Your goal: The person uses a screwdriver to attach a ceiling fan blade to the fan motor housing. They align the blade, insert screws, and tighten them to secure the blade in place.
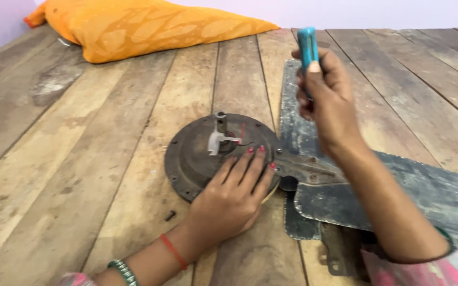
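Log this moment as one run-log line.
left hand: flat on round motor housing | right hand: raised, gripping blue-handled tool | fan blades: on wooden floor

An orange patterned pillow (139, 26) lies at eleven o'clock, on the far end of the wooden plank floor (80, 159), just before a pale lilac wall (372, 11). The planks are worn and pale, with dark gaps between them and a greyish stain at ten o'clock. A small dark screw (170, 215) rests on the boards at about seven o'clock, on its own, well apart from the pillow
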